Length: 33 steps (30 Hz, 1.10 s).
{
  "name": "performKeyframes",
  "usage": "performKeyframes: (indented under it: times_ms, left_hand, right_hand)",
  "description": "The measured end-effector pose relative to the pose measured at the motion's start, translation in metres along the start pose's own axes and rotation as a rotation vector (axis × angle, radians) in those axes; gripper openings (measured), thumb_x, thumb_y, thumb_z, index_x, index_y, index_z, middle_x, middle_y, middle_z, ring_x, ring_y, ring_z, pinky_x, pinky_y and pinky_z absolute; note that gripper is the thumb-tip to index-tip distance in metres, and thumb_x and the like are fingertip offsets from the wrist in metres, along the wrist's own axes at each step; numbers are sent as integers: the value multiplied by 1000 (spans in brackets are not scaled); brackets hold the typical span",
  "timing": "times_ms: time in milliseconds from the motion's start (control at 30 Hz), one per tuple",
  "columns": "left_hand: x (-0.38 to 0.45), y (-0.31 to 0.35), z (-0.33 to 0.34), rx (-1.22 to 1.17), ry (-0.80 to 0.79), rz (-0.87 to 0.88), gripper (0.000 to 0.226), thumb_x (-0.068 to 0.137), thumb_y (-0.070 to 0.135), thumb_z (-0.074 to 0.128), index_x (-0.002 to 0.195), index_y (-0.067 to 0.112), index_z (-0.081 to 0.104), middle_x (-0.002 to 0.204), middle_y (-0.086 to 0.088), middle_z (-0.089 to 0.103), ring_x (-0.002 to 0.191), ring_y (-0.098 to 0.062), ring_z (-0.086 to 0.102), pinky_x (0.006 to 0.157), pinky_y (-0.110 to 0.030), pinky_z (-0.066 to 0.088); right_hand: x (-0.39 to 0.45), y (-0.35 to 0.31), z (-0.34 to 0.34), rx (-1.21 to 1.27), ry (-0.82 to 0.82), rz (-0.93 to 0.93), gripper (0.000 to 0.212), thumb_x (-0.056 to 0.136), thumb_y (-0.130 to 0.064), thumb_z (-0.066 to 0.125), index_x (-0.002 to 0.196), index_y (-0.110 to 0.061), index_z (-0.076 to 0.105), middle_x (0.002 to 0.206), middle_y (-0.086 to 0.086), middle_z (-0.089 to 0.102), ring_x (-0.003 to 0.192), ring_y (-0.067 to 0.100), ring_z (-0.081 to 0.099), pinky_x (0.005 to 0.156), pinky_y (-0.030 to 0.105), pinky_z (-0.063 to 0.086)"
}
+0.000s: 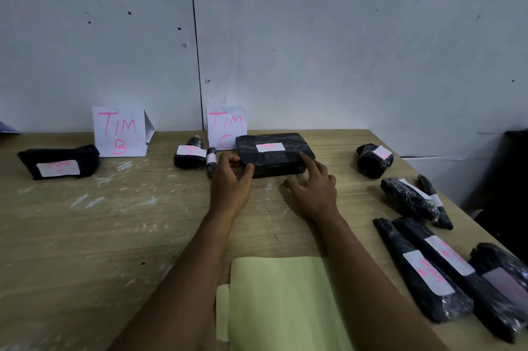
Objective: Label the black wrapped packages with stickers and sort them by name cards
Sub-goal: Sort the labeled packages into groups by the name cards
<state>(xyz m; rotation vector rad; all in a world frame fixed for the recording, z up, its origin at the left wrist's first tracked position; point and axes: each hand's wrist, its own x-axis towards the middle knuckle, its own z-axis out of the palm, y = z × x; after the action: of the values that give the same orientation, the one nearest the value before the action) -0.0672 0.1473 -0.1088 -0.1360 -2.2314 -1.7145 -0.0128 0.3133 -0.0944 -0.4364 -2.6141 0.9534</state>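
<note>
— How far along is the sorting?

— One labelled package (58,165) lies by the TIM B card (120,130), two small ones (190,153) by the TIM C card (225,126). Several labelled bundles (423,270) wait at the worktop's (114,236) right edge.

— And the hands?

— The left hand (230,179) pinches the flat black package's (274,155) near corner; the right hand (314,187) rests spread fingers on it, just before TIM C. Crinkly wrap, white sticker on top

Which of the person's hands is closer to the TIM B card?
Left. The left hand sits to the right of the TIM B card, at the flat package; the right hand lies farther right still.
</note>
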Motion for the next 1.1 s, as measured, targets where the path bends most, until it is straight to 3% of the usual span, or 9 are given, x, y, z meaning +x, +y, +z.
performKeyframes:
  times_ms: [133,267,433,600,1100]
  left_hand:
    - [2,-4,1,-17,-5,8,25,87,23,68,110,15,59,99,9,61,88,-11,61,84,-31,52]
    - [2,-3,1,-13,0,20,25,87,22,68,110,15,60,108,6,60,86,-3,59,85,-30,53]
    - [1,-1,1,-15,4,30,26,87,19,68,111,12,62,98,29,46,82,7,55,86,-31,53]
    - [2,-4,1,9,-3,27,31,84,24,69,112,16,58,108,3,61,91,-14,62,87,-38,54]
    - [1,-2,3,11,13,15,31,82,19,69,110,16,56,103,2,64,78,-13,63,81,-40,54]
  right_hand:
    - [0,0,0,-8,-1,-6,74,87,-42,64,150,-42,26,154,3,28,134,32,29,107,45,30]
    - [1,0,1,-27,-13,-8,75,88,-44,63,151,-43,22,155,3,27,135,33,28,107,46,30]
    - [1,-1,1,-23,-6,-7,77,88,-43,63,152,-42,20,155,3,27,134,33,29,106,45,31]
    - [1,-1,0,-3,-8,-2,82,88,-43,63,153,-41,14,155,3,28,134,33,29,107,47,31]
    - [0,0,3,70,63,26,81,82,-39,68,151,-28,27,148,4,35,131,31,33,105,46,33]
